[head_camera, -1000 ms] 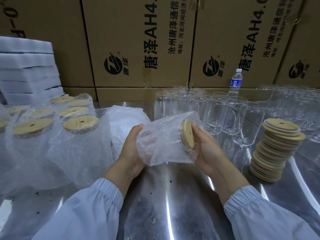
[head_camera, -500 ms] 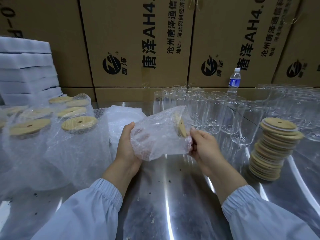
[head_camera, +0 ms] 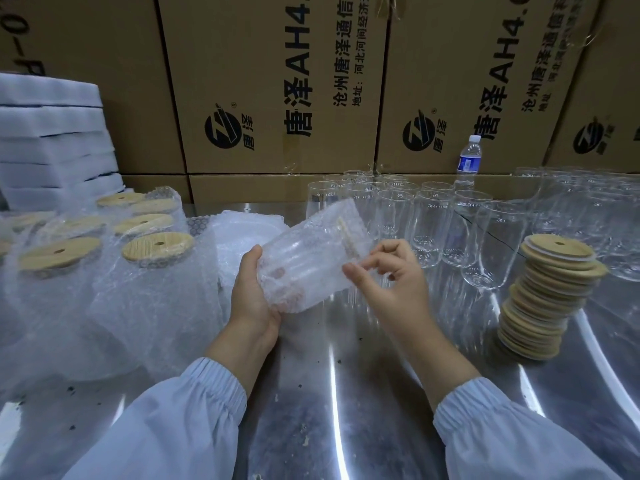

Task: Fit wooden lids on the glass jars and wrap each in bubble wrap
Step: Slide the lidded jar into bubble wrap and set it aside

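Jar point(head_camera: 311, 258), lidded and in wrap point(head_camera: 298, 296), held tilted above the table point(head_camera: 346, 393). Left hand point(head_camera: 252, 292) grips its base, apparently to steady it. Right hand point(head_camera: 394, 275) curls beside the lid point(head_camera: 344, 233); pinch on wrap unconfirmed.

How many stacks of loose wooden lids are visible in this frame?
1. The stack of wooden lids stands, leaning, at the right of the table, beside the empty glasses. Other lids already sit on wrapped jars at left; more stacks may lie outside the view.
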